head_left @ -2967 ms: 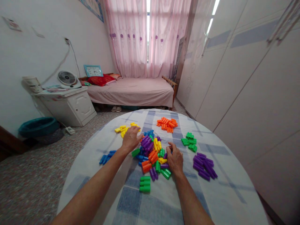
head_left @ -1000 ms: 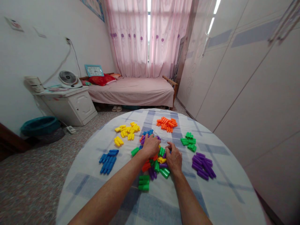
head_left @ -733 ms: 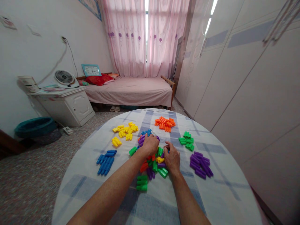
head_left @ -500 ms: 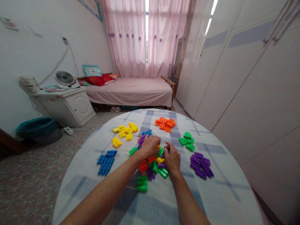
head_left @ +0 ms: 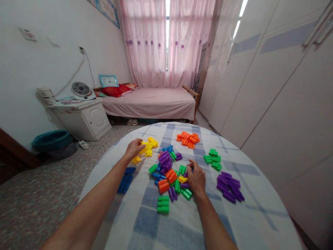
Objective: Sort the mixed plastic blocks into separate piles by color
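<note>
Roughly, take the mixed heap of small glossy plastic tube pieces in purple, orange, green, yellow and blue (head_left: 171, 175) as the centre of the dial on the round tabletop draped in a white-and-blue checked cloth (head_left: 192, 225). At half past ten lies a cluster of bright yellow plastic pieces (head_left: 148, 152), and the left hand (head_left: 134, 148) is at its near-left edge, fingertips over the yellow. That grip is bent inward; whether it grasps a piece or has let go, I cannot tell.

The right hand (head_left: 197, 177) rests at the heap's three o'clock edge, its grip loosely curled, with a bit of blue at the fingertips; whether that is held cannot be told either.

Around the dial, a pile of orange plastic pieces (head_left: 187, 140) sits at one o'clock, a small green plastic group (head_left: 215, 159) near half past two, long purple plastic tubes (head_left: 229, 187) between three and four, blue plastic tubes (head_left: 125, 183) between eight and nine, and a ribbed green block (head_left: 163, 205) towards half past six.

The pieces look light, stiff and hardly fragile, perhaps slick; a thumb-and-fingertip pinch across the ridged sides should suit best.
</note>
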The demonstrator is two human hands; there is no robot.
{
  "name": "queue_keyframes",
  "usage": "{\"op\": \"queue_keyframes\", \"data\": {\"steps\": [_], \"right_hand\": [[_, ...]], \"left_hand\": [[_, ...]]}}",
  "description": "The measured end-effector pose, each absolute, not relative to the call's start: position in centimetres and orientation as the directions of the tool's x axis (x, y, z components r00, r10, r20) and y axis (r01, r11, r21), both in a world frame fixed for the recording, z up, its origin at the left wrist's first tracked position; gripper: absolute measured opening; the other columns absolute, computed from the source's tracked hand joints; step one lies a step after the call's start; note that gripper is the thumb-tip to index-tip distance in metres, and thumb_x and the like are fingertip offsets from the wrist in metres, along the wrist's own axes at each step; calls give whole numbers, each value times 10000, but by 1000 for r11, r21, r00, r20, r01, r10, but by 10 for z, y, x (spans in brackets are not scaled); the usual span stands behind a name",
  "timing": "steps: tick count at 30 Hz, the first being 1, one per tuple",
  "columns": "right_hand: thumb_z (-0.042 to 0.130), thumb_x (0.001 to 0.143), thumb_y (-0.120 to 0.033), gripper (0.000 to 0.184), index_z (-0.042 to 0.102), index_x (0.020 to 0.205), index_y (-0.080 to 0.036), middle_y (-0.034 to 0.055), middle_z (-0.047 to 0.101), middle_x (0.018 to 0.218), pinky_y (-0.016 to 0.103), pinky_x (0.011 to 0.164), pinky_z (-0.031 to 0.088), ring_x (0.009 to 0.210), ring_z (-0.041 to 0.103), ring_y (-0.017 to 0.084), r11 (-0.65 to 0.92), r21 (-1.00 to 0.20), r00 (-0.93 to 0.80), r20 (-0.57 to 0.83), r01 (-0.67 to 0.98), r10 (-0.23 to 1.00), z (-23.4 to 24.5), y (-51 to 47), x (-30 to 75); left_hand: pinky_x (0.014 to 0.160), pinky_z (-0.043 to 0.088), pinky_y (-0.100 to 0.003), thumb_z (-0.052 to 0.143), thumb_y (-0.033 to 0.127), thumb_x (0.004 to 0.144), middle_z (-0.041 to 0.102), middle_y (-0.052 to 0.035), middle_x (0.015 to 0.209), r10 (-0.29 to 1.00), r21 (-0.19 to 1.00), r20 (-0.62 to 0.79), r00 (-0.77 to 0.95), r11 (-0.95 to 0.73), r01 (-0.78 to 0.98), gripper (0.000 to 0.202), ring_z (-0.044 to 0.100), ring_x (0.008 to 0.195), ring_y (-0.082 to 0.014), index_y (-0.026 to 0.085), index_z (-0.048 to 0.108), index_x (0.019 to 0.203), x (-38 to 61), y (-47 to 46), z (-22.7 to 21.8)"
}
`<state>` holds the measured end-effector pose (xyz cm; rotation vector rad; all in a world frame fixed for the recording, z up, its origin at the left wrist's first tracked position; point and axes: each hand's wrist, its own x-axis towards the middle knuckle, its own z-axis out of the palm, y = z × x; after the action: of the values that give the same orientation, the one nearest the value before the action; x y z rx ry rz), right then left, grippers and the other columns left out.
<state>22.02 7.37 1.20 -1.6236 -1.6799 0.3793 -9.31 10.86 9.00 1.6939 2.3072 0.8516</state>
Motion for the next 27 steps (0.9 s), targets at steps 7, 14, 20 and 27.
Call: {"op": "queue_keyframes", "data": {"steps": [7,14,20,27], "right_hand": [[378,862,-280,361,578,1149,-186,43,682,974,345,889,351,947,596,201,162,-677,86,317,718,944,13,73,220],[385,857,-273,367,578,1156,-182,50,683,989,346,893,350,954,596,198,144,-689,99,300,711,949,18,70,218],[384,852,-266,366,580,1151,-187,42,682,987,349,905,345,958,595,196,144,-692,104,303,707,947,18,70,218],[381,848,-266,371,578,1154,-197,35,679,986,345,908,341,956,589,194,139,-698,107,297,703,949,16,70,218]], "left_hand": [[797,476,-364,627,572,636,622,-151,1153,925,144,19,-380,373,916,618,595,1041,-323,197,601,1125,-107,76,90],[774,471,-323,676,415,581,639,-114,1142,958,138,-30,-285,286,948,658,627,982,-299,222,576,1203,-110,74,74],[845,458,-309,645,346,664,604,-131,1186,951,178,62,-304,289,941,610,604,1026,-279,175,543,1240,-114,87,71],[1036,361,-323,604,269,729,472,-160,1355,937,255,165,-309,263,931,619,447,1257,-263,112,453,1309,-99,94,69]]}}
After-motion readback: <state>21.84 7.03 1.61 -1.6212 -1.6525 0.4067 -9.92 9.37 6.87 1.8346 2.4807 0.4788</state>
